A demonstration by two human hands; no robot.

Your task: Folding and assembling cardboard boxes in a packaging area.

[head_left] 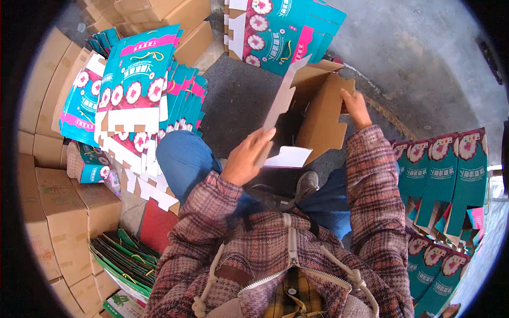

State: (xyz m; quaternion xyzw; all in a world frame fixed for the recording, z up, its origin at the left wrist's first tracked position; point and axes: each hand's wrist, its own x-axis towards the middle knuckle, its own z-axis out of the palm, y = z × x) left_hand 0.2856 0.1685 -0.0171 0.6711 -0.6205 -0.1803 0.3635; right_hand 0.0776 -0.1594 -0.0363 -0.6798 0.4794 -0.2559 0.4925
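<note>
Out beyond the left hand lies a slanting stack of flat teal and pink printed cardboard box blanks (135,90), white flaps toward the person, with plain brown corrugated cartons (53,201) farther out on that side. The left hand (245,159) comes up from a plaid sleeve over the blue-trousered knee, fingers extended and loosely curled against the lower edge of a long white-backed side flap; it looks like a light pinch or press, though how tightly it closes cannot be told. Between the two hands stands the half-folded brown-inside cardboard gift box (318,114), open and tilted above the grey concrete floor (233,95). It should be light and fairly stiff along the panels, but springy at the creases and easy to crumple or tear at the thin tabs, so it is best taken at panel edges near the folds. The right hand (355,106), arm reaching forward, grips the box's far upper edge with fingers hooked over it. Past the right hand stand rows of folded teal boxes (450,175).
</note>
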